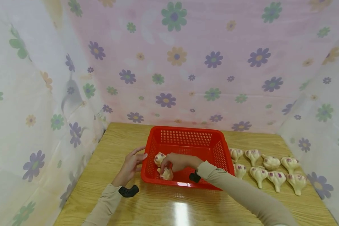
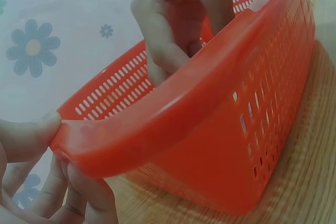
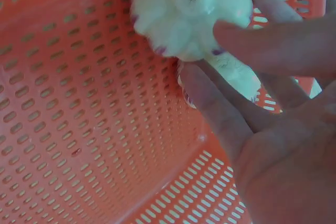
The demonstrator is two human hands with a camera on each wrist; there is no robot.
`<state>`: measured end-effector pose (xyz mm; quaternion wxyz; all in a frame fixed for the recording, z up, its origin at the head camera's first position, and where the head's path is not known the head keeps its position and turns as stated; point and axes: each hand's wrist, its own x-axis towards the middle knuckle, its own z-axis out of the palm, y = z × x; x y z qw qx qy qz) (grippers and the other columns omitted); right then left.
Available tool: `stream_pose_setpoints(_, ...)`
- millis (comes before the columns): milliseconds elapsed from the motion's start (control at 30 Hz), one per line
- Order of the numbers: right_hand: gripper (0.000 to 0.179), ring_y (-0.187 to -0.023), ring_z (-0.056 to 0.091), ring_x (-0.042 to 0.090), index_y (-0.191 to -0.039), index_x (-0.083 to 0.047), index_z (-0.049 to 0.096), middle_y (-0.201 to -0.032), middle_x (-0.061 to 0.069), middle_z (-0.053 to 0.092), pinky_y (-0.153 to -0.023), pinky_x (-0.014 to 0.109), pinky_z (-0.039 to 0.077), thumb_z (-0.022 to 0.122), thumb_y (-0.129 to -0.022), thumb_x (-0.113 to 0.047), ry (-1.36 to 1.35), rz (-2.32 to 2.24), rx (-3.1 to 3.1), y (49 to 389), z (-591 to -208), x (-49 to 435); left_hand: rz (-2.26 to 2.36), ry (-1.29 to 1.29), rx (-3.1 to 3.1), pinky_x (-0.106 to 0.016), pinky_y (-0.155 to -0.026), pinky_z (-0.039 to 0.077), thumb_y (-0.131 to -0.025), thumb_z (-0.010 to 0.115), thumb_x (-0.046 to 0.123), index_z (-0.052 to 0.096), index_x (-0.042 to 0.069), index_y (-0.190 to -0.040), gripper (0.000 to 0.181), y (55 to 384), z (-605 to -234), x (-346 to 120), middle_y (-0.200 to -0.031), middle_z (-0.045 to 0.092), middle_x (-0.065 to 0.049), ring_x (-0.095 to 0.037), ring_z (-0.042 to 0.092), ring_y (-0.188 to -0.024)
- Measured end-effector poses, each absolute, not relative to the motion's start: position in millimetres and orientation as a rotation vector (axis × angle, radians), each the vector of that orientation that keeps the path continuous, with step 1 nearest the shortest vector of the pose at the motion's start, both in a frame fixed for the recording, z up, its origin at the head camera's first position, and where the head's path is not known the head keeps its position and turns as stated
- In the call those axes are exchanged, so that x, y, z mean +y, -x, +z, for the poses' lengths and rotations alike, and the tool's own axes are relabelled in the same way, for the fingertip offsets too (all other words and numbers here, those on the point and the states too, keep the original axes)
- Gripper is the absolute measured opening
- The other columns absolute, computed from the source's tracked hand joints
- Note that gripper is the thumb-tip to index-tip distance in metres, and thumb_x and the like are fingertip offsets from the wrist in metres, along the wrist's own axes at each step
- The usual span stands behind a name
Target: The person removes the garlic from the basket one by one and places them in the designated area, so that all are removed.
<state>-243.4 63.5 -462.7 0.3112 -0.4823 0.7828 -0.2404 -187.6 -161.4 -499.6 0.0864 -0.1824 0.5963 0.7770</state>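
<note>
A red plastic basket (image 1: 186,129) with slotted walls stands on the table. My left hand (image 1: 128,165) grips its left rim; in the left wrist view the thumb lies over the edge and the fingers curl beneath. Reaching into the basket, my right hand (image 1: 181,161) holds a garlic bulb (image 1: 166,174) near the front left corner. In the right wrist view, thumb and fingers are on either side of this pale, purple-marked bulb (image 3: 184,11). A second garlic bulb (image 1: 159,158) lies just behind it, against the left wall, partly hidden by the held one in that view.
Several garlic bulbs (image 1: 277,178) lie in two rows on the wooden table (image 1: 124,138), right of the basket. The nearest ones sit close to its right wall. Flower-patterned cloth (image 1: 192,84) surrounds the table at the back and both sides.
</note>
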Motion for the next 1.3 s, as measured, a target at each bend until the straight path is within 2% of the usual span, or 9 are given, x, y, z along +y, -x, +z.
stream_pose_setpoints(233,0.056,-0.095,0.056,0.017,-0.1,-0.016,0.073,-0.104,-0.009,0.064,-0.076,0.021,0.048,0.051,-0.071,0.026,1.263,-0.553,2.08,244.6,-462.0,66.3,2.323,0.549,1.775,-0.04,-0.065,0.055,-0.086,0.067,0.009,0.058,0.018,-0.129,0.046,187.3,-499.5,-161.5,-0.096,0.067,-0.005,-0.018,0.063,-0.077)
stream_pose_setpoints(400,0.05,-0.099,0.053,0.014,-0.106,-0.021,0.069,-0.114,-0.012,0.059,-0.08,0.02,0.046,0.061,-0.075,0.018,1.265,-0.444,2.107,243.8,-463.1,72.1,2.319,0.53,1.772,-0.04,-0.065,0.055,-0.085,0.068,0.01,0.057,0.019,-0.129,0.046,186.9,-498.5,-160.7,-0.097,0.067,-0.006,-0.019,0.063,-0.078)
stream_pose_setpoints(533,0.055,-0.094,0.051,0.015,-0.11,-0.023,0.068,-0.117,-0.012,0.057,-0.072,0.02,0.044,0.06,-0.075,0.019,1.251,-0.365,2.125,243.6,-462.9,78.4,2.315,0.523,1.766,-0.04,-0.066,0.055,-0.085,0.069,0.011,0.057,0.018,-0.13,0.048,187.7,-499.4,-159.7,-0.097,0.067,-0.005,-0.019,0.063,-0.078)
stream_pose_setpoints(633,0.063,-0.091,0.049,0.017,-0.112,-0.024,0.068,-0.117,-0.013,0.057,-0.065,0.021,0.042,0.054,-0.073,0.024,1.233,-0.341,2.129,243.6,-462.8,83.2,2.317,0.536,1.768,-0.04,-0.065,0.055,-0.085,0.069,0.01,0.057,0.018,-0.13,0.047,187.7,-500.8,-159.6,-0.095,0.067,-0.005,-0.018,0.063,-0.077)
stream_pose_setpoints(800,0.058,-0.097,0.051,0.017,-0.116,-0.021,0.066,-0.118,-0.013,0.057,-0.07,0.021,0.044,0.061,-0.075,0.019,1.242,-0.325,2.115,243.8,-465.0,90.2,2.321,0.53,1.776,-0.04,-0.065,0.055,-0.086,0.067,0.01,0.057,0.018,-0.13,0.046,186.2,-501.3,-159.9,-0.096,0.067,-0.005,-0.018,0.063,-0.078)
stream_pose_setpoints(900,0.054,-0.097,0.052,0.013,-0.117,-0.02,0.066,-0.115,-0.012,0.058,-0.071,0.021,0.045,0.062,-0.077,0.016,1.231,-0.28,2.125,244.6,-465.2,94.1,2.325,0.526,1.776,-0.04,-0.065,0.055,-0.085,0.068,0.01,0.057,0.018,-0.13,0.047,185.6,-501.7,-160.0,-0.097,0.067,-0.006,-0.018,0.063,-0.078)
stream_pose_setpoints(1033,0.055,-0.083,0.048,0.011,-0.112,-0.022,0.067,-0.103,-0.013,0.057,-0.058,0.023,0.04,0.056,-0.076,0.018,1.118,-0.21,2.146,244.5,-464.1,98.9,2.322,0.526,1.771,-0.04,-0.066,0.055,-0.085,0.068,0.011,0.057,0.017,-0.13,0.047,184.7,-502.8,-160.7,-0.096,0.067,-0.006,-0.019,0.063,-0.079)
stream_pose_setpoints(1133,0.055,-0.079,0.045,0.011,-0.11,-0.023,0.068,-0.097,-0.014,0.056,-0.055,0.023,0.038,0.055,-0.075,0.019,1.048,-0.181,2.145,243.9,-463.1,102.8,2.316,0.52,1.767,-0.04,-0.067,0.055,-0.086,0.068,0.011,0.056,0.017,-0.131,0.047,184.5,-502.4,-160.9,-0.098,0.066,-0.006,-0.019,0.063,-0.08)
stream_pose_setpoints(1300,0.051,-0.086,0.047,0.01,-0.111,-0.024,0.066,-0.104,-0.013,0.055,-0.064,0.023,0.044,0.062,-0.077,0.014,1.037,-0.163,2.15,243.9,-462.4,110.1,2.319,0.517,1.766,-0.04,-0.069,0.055,-0.086,0.067,0.011,0.056,0.018,-0.131,0.046,185.0,-499.3,-160.6,-0.1,0.066,-0.007,-0.019,0.064,-0.082)
